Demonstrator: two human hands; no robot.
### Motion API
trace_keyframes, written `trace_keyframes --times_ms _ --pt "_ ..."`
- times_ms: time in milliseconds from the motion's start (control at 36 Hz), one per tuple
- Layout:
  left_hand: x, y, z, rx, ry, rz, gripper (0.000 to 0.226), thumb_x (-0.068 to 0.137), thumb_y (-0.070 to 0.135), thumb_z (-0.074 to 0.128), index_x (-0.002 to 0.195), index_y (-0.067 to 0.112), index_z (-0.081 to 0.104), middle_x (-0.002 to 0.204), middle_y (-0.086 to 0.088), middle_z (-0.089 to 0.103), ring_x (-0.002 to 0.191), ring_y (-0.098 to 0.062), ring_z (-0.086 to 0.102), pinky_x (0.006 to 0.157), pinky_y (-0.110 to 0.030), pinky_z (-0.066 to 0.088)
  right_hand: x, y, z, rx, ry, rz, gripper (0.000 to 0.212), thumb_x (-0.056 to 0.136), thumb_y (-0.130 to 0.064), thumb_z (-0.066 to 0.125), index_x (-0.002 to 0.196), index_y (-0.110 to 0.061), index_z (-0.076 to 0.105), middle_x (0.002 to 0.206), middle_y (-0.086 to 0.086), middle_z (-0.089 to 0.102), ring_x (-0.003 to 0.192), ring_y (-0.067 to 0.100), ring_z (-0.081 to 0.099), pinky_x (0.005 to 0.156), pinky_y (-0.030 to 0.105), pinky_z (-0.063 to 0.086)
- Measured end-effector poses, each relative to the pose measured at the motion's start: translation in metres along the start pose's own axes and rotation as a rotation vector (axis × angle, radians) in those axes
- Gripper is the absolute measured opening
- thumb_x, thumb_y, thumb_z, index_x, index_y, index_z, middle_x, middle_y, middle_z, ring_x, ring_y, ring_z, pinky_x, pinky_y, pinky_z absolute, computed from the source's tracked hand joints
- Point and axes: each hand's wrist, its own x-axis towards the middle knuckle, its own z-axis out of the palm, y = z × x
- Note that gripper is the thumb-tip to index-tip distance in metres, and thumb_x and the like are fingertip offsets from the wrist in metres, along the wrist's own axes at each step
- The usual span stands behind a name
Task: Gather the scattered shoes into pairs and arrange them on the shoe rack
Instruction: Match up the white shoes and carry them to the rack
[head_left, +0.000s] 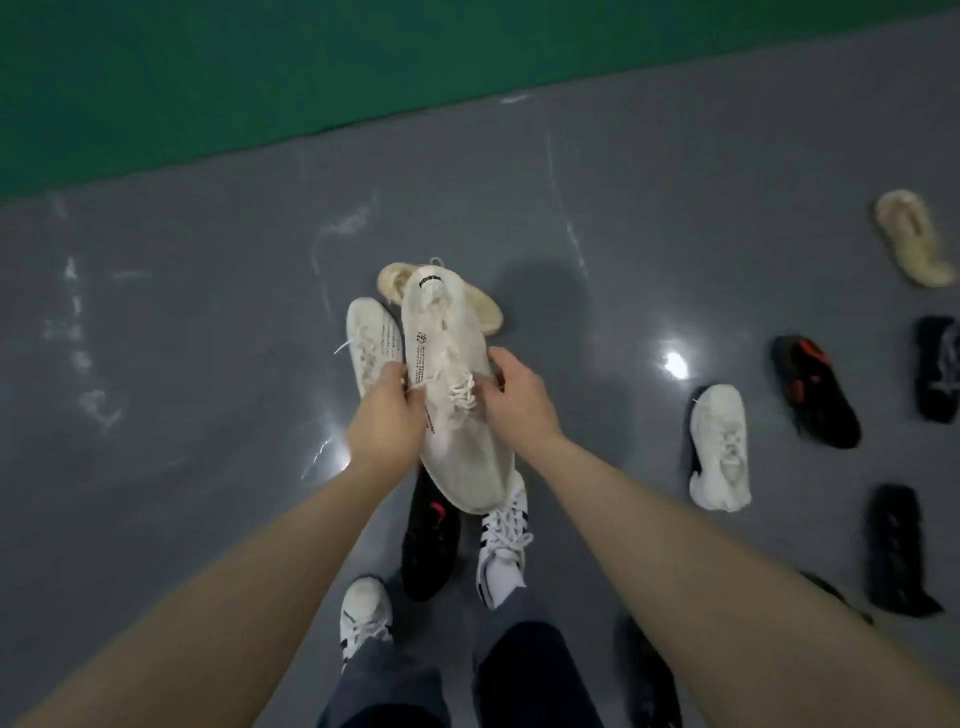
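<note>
1. White knit mesh, printed with small black lettering along its side: that is the long lace-up sneaker (457, 415) held up over the grey glossy floor (208, 338), heel end away from the person, toe toward their legs.
2. Left hand (387, 415) pinches the sneaker's left edge by the laces; right hand (514, 397) curls round its right edge. Both grip the same shoe.
3. Its likely mate, a second white mesh sneaker with the same lettering (371, 345), lies on the floor at ten o'clock from the held one, partly hidden by the left hand.
4. Behind, at twelve o'clock, a cream slip-on shoe (483, 306) peeks out; its twin, another cream slip-on (911, 239), lies well apart at two o'clock.
5. At three o'clock sit a chunky white trainer (719, 449) and a black shoe with red marks (813, 392); a similar black-and-red shoe (428, 535) lies at six o'clock beside the person's feet.
6. No shoe rack is in view.
7. Risk, as I judge it: loose laces could catch fingers and drag the shoe askew, and the black-and-red shoe underfoot invites a trip. Similar pale shoes could be mismatched.
</note>
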Motion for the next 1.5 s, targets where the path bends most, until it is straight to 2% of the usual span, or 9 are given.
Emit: trace_keyframes --times_ms 194,333,500,611,694,806,1028,1250,1500 --pt "-0.068 0.084 -0.006 0.167 -0.128 0.312 0.013 0.098 0.028 0.042 0.104 0.017 0.045 0.070 0.004 0.055 0.067 -0.022 0.056 0.054 -0.031 0.038 -0.088 0.006 -0.088 0.006 0.223 0.058 0.012 0.096 -0.026 0.044 0.105 -0.026 0.053 0.080 -0.007 0.059 0.075 0.021 0.056 0.061 0.034 0.043" --pt "-0.126 0.141 0.005 0.287 -0.268 0.475 0.015 0.098 0.034 0.039 0.105 0.022 0.044 0.083 -0.002 0.064 0.077 -0.027 0.061 0.070 -0.041 0.052 -0.158 0.028 -0.143 0.073 0.362 0.127 0.010 0.096 -0.026 0.044 0.103 -0.024 0.052 0.082 -0.003 0.061 0.077 0.023 0.057 0.068 0.037 0.045" --pt "-0.176 0.206 0.057 0.397 -0.328 0.584 0.018 0.099 0.029 0.038 0.112 0.018 0.044 0.094 -0.004 0.064 0.084 -0.028 0.061 0.074 -0.040 0.050 -0.202 0.075 -0.204 0.150 0.492 0.252 0.023 0.094 -0.021 0.046 0.072 -0.026 0.040 0.063 -0.008 0.047 0.069 0.021 0.049 0.064 0.035 0.041" --pt "-0.202 0.241 0.107 0.413 -0.370 0.600 0.019 0.099 0.028 0.039 0.114 0.018 0.046 0.096 -0.004 0.062 0.086 -0.027 0.059 0.071 -0.035 0.047 -0.223 0.114 -0.247 0.194 0.522 0.304 0.014 0.093 -0.018 0.045 0.083 -0.013 0.054 0.078 0.003 0.060 0.078 0.025 0.053 0.066 0.035 0.041" --pt "-0.230 0.263 0.149 0.422 -0.406 0.603 0.020 0.099 0.028 0.039 0.116 0.019 0.046 0.101 -0.004 0.062 0.090 -0.028 0.059 0.073 -0.035 0.046 -0.243 0.153 -0.276 0.208 0.571 0.342 0.014 0.092 -0.021 0.044 0.081 -0.020 0.054 0.088 0.001 0.064 0.083 0.024 0.055 0.069 0.035 0.043" --pt "-0.268 0.297 0.204 0.501 -0.458 0.648 0.023 0.099 0.026 0.038 0.120 0.018 0.044 0.106 -0.004 0.062 0.091 -0.028 0.059 0.072 -0.034 0.044 -0.274 0.206 -0.316 0.214 0.596 0.401 0.020 0.093 -0.020 0.043 0.074 -0.021 0.049 0.080 -0.004 0.062 0.077 0.021 0.055 0.055 0.028 0.035" --pt "-0.345 0.366 0.307 0.666 -0.506 0.791 0.023 0.100 0.021 0.034 0.120 0.013 0.041 0.103 -0.009 0.061 0.089 -0.030 0.056 0.070 -0.034 0.041 -0.333 0.297 -0.397 0.236 0.677 0.460 0.019 0.094 -0.022 0.042 0.099 -0.020 0.060 0.091 -0.001 0.066 0.083 0.023 0.059 0.070 0.035 0.048" --pt "-0.426 0.424 0.393 0.749 -0.592 0.977 0.008 0.099 0.022 0.035 0.100 0.015 0.036 0.091 -0.012 0.061 0.082 -0.035 0.058 0.068 -0.041 0.047 -0.400 0.374 -0.462 0.309 0.811 0.578 0.016 0.094 -0.022 0.042 0.094 -0.023 0.058 0.087 0.000 0.066 0.081 0.027 0.059 0.074 0.039 0.051" --pt "-0.470 0.486 0.480 0.804 -0.658 1.033 0.014 0.099 0.019 0.034 0.110 0.010 0.038 0.096 -0.015 0.061 0.086 -0.036 0.057 0.070 -0.040 0.045 -0.424 0.451 -0.534 0.322 0.837 0.621 0.017 0.095 -0.023 0.042 0.096 -0.026 0.059 0.090 0.002 0.066 0.085 0.028 0.057 0.068 0.034 0.045"
